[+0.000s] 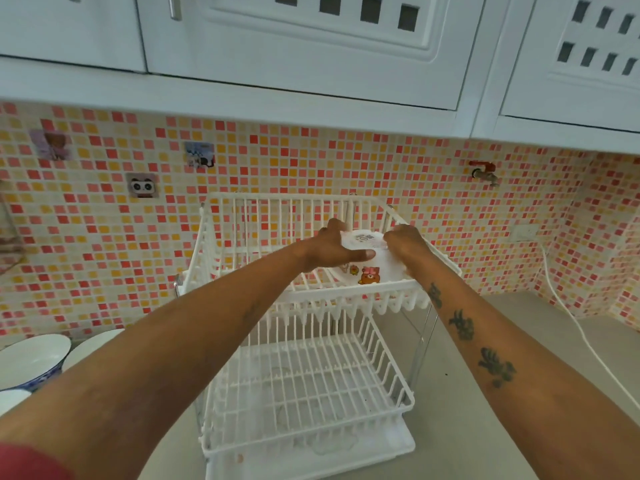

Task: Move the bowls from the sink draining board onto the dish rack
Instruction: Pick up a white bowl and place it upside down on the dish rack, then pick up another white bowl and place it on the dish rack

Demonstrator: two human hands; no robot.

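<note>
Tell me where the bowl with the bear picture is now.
In the head view, the bear-print bowl is upside down in the right half of the dish rack's top tier, held between the left hand and the right hand.

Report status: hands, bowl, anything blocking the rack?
Both hands, left and right, grip bear-print bowl upside down at top tier. More bowls wait left. Nothing blocking.

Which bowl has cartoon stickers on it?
The white bowl held upside down by both hands over the rack's top tier. The bowls at left show plain white insides, one blue-patterned outside.
</note>
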